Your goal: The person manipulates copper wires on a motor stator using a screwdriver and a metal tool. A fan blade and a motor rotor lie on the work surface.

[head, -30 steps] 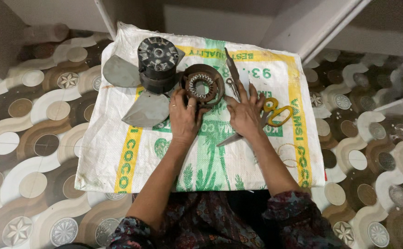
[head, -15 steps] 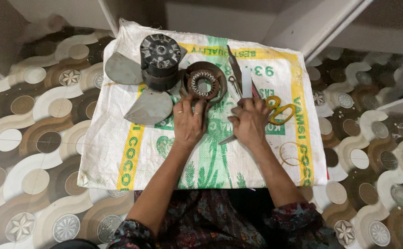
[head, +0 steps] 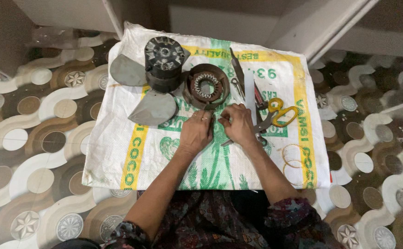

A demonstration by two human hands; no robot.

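My left hand [head: 196, 132] and my right hand [head: 238, 125] meet fingertip to fingertip on a white woven sack [head: 118, 152], just below a round motor stator [head: 206, 85] with copper windings. My right hand is curled over a thin grey metal tool [head: 226, 142], whose tip sticks out under the palm. The fingers of my left hand are bent, and whatever is under them is hidden. A dark fan motor [head: 163, 62] with grey blades [head: 154, 108] stands left of the stator.
Yellow-handled scissors [head: 282, 112], small pliers [head: 237, 87] and a long flat tool [head: 236, 67] lie right of the stator. Thin wire rings [head: 295, 156] lie near the sack's right edge. Patterned floor tiles [head: 35, 138] surround the sack; a wall base runs along the top.
Both hands have drawn back from the stator toward me and come together. My left hand no longer rests on the stator's rim.
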